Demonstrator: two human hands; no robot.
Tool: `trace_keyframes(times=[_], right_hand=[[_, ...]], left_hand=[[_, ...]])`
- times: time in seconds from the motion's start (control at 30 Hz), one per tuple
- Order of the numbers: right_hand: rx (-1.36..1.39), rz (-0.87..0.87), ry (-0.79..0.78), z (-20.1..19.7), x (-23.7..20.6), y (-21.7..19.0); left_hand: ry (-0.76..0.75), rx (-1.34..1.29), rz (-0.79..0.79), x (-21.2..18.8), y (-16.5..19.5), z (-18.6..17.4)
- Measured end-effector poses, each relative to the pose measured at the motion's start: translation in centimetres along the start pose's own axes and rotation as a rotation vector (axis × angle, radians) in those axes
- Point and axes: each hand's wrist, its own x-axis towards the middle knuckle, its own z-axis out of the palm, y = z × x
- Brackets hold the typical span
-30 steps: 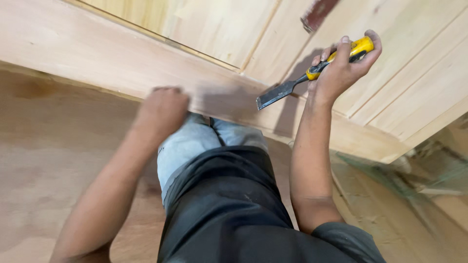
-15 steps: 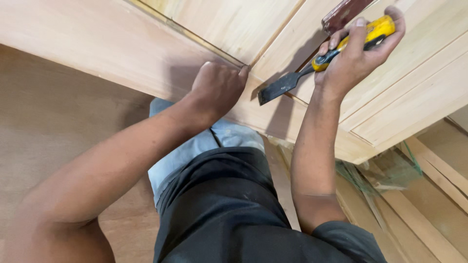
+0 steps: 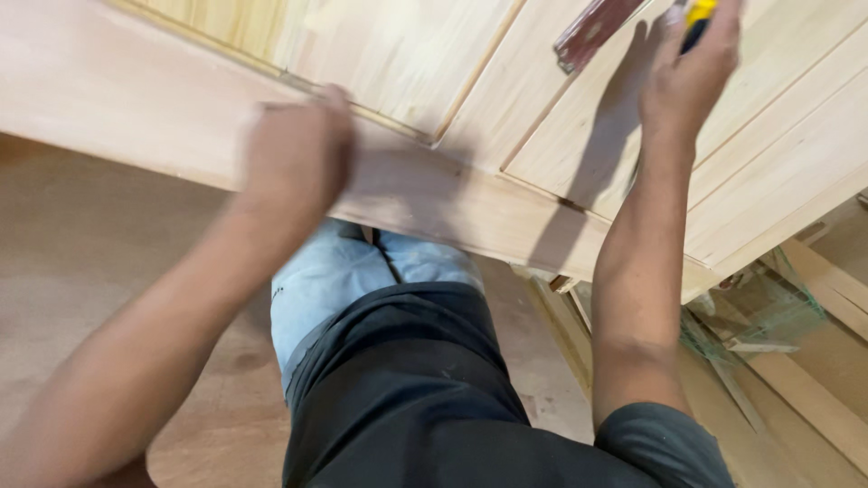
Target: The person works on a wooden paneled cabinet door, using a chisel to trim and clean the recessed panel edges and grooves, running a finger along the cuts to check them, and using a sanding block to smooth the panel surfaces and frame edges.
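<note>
While L hand point(image 3: 297, 149) presses, R hand point(image 3: 689, 70) raised.

Pale unfinished wood door panel point(image 3: 434, 63), matt, fine straight grain, grooved frame mouldings; broad rail point(image 3: 117, 99) smooth, lightly dusted, pinkish-tan. Tool handle point(image 3: 696, 14) of glossy yellow plastic with black insert, gripped in right hand point(image 3: 692, 72). Reddish-brown strip point(image 3: 597, 27) near it, rough, speckled, dull; material not determinable. Left hand point(image 3: 294, 158) blurred against the rail. Light blue denim point(image 3: 344, 280), soft and faded; black cloth point(image 3: 407, 380), matt, faintly dust-specked. Floor point(image 3: 81, 262) of brown sheet wood, matt, slightly stained. Raw timber offcuts point(image 3: 814, 361), dull, at lower right.
</note>
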Motion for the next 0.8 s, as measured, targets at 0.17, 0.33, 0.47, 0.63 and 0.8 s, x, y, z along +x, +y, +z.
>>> trace_keyframes(times=[0.17,0.33,0.47,0.63,0.8], right_hand=[[-0.298,-0.054,-0.028,1.2,-0.5,2.6],[-0.376,0.013,0.03,1.0,-0.3,1.8],[-0.698,-0.122,0.297,1.2,0.2,-0.1],[0.011,0.353,0.249,4.9,-0.8,-5.0],[0.314,0.47,0.35,7.3,-2.1,-9.4]], left_hand=[[0.342,-0.106,-0.088,-1.8,-7.3,-3.6],[0.507,-0.161,-0.258,-1.5,-13.1,-3.7],[0.706,0.004,-0.428,3.3,-14.7,-0.1],[0.637,0.025,-0.468,4.0,-14.2,1.4],[0.653,0.11,-0.486,3.9,-13.0,-0.8]])
